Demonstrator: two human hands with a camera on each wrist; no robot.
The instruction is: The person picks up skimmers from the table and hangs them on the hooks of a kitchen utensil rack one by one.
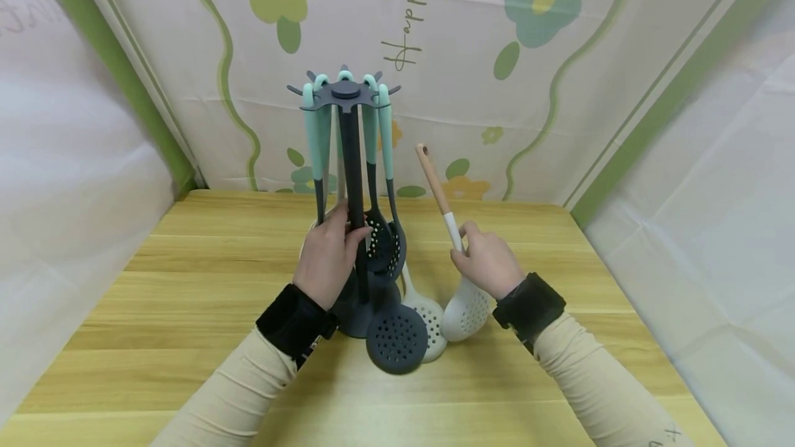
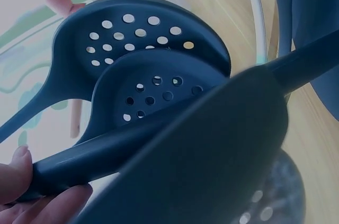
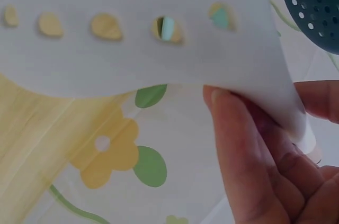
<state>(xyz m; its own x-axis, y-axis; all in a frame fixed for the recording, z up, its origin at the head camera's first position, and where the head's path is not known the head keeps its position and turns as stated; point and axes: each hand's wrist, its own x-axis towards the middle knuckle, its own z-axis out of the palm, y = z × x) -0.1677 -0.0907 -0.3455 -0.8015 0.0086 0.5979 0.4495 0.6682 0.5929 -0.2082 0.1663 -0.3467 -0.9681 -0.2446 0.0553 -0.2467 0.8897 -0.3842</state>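
A dark utensil stand [image 1: 352, 157] rises from the table, with mint-handled dark utensils hooked round its top. My left hand [image 1: 326, 257] grips the stand's pole below the handles; the left wrist view shows thumb and fingers on either side of that pole [image 2: 79, 166]. To the right, my right hand [image 1: 491, 262] holds a white slotted skimmer [image 1: 466, 312] by its neck, wooden handle tilted up and head down. In the right wrist view, its perforated head [image 3: 116, 60] is close up, pinched at the neck. Another pale skimmer [image 1: 433, 316] lies between it and the stand.
A dark perforated round head [image 1: 397, 340] is in front of the stand base [image 1: 357, 316], overlapping the pale skimmer. Dark slotted spoons [image 1: 381, 247] hang right of the pole. A flower-printed cloth [image 1: 559, 88] closes off the back of the wooden table [image 1: 186, 295].
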